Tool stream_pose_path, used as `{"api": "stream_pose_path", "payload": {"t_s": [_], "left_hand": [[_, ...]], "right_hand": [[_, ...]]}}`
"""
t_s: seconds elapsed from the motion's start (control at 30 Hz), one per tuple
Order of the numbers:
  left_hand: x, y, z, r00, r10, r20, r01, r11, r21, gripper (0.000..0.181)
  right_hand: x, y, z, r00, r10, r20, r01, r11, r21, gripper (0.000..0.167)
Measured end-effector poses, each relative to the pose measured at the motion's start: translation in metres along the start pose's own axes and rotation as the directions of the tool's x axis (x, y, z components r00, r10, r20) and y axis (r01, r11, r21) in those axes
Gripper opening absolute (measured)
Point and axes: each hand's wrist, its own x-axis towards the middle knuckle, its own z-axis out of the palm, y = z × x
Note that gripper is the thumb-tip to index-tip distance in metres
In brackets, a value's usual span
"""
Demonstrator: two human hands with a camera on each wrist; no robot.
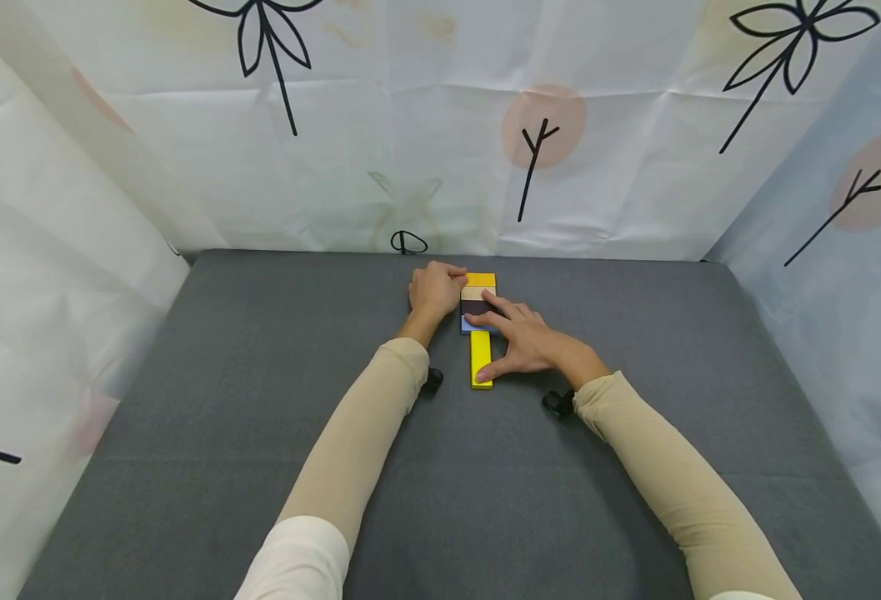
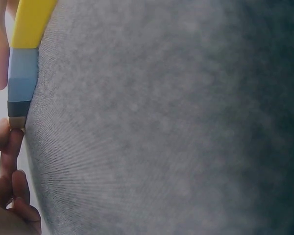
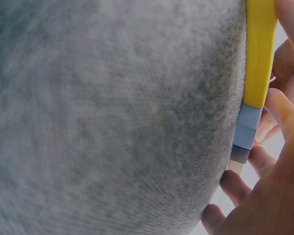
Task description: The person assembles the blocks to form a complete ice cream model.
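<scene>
Several coloured wooden blocks lie together on the grey table. From the far end come an orange-yellow block (image 1: 482, 279), a beige block (image 1: 473, 293), a dark block (image 1: 472, 307) and a light blue block (image 1: 466, 325), laid crosswise side by side. A bright yellow block (image 1: 481, 354) points lengthwise toward me from the blue one. At the far left corner, my left hand (image 1: 434, 293) pinches the end of the orange-yellow block, other fingers curled. My right hand (image 1: 530, 343) spreads over the row, its thumb on the yellow block's near end and fingertips touching the crosswise blocks, partly hiding them.
The grey cloth-covered table (image 1: 275, 383) reaches back to a white patterned curtain (image 1: 380, 167) just behind the blocks. Curtains also hang at the left and right sides. Dark wrist cameras (image 1: 558, 404) sit under both wrists, close to the tabletop.
</scene>
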Motion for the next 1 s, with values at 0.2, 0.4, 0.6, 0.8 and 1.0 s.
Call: {"api": "stream_pose_path", "payload": {"t_s": [0.2,0.4,0.6,0.8,1.0], "left_hand": [[0.0,-0.0002,-0.0003,1.0,0.018,-0.006,-0.018,1.0,0.026,0.026],[-0.0018,-0.0013,0.0011,0.997,0.074,-0.026,-0.07,0.992,0.108,0.027],[-0.0028,-0.0005,0.0013,0.993,0.107,-0.047,-0.098,0.982,0.163,0.026],[-0.0035,-0.0014,0.0024,0.99,0.133,-0.054,-0.124,0.98,0.155,0.025],[-0.0025,-0.0068,0.0039,0.988,0.153,-0.037,-0.148,0.982,0.117,0.029]], "right_hand": [[0.001,-0.0013,-0.0012,1.0,0.002,0.004,-0.002,1.0,0.003,0.099],[0.0019,-0.0014,-0.0012,1.0,-0.01,0.014,0.01,1.0,0.015,0.098],[0.002,-0.0007,-0.0006,0.999,-0.052,-0.003,0.052,0.997,0.064,0.087],[0.002,0.0024,-0.0005,0.998,-0.057,-0.019,0.058,0.993,0.102,0.092],[0.0014,0.0075,-0.0006,0.999,-0.01,-0.033,0.015,0.987,0.162,0.097]]}}
